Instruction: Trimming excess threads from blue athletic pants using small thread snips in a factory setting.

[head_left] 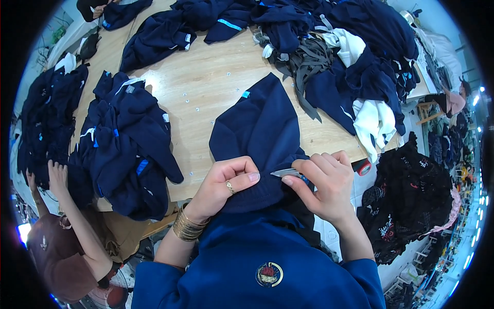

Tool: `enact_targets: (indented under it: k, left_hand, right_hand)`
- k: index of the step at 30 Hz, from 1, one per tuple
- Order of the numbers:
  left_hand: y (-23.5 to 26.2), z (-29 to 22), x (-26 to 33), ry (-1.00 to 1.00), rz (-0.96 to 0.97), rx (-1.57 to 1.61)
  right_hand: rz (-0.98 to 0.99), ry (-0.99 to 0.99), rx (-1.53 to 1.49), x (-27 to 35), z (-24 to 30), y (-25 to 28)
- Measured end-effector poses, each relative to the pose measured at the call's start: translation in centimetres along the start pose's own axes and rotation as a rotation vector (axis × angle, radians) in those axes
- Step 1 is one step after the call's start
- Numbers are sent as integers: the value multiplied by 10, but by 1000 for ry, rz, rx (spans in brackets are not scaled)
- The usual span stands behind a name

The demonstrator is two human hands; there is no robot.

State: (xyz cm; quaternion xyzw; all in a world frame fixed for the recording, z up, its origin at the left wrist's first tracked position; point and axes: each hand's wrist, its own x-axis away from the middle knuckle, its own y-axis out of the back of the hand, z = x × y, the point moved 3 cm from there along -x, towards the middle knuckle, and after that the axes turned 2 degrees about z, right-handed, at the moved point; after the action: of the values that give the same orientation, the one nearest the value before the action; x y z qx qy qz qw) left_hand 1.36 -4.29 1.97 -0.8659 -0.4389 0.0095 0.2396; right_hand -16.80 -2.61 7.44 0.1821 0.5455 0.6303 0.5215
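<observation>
A navy garment piece [257, 121] lies over the table's near edge in front of me, with a small light-blue tag near its far end. My left hand [229, 183] pinches its gathered near part between thumb and fingers; a ring and several gold bangles show on that arm. In my right hand [324, 183] is a pair of small thread snips [285, 173], fingers wrapped round them. Their pointed metal tips face left and rest at the cloth, close to my left thumb. Part of the snips is hidden inside my right hand.
Navy garments [126, 144] are heaped to the left, with more along the far side. At the right lie grey strips [309, 62] and white cloth [374, 123]. A tape roll [364, 168] and a black pile [411, 198] are beyond the right edge. A co-worker's arm [72, 206] reaches in at left.
</observation>
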Motion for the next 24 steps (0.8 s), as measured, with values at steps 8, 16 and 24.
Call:
enact_targets:
  k: [8, 16, 24]
  left_hand:
    - [-1, 0, 0, -19, -9, -14]
    - [-5, 7, -7, -58, -27, -229]
    - [2, 11, -3, -73, -61, -159]
  right_hand:
    - [4, -38, -100, 2, -5, -2]
    - [-69, -86, -393, 4, 3, -24]
    - [-99, -503, -821, 4, -29, -21]
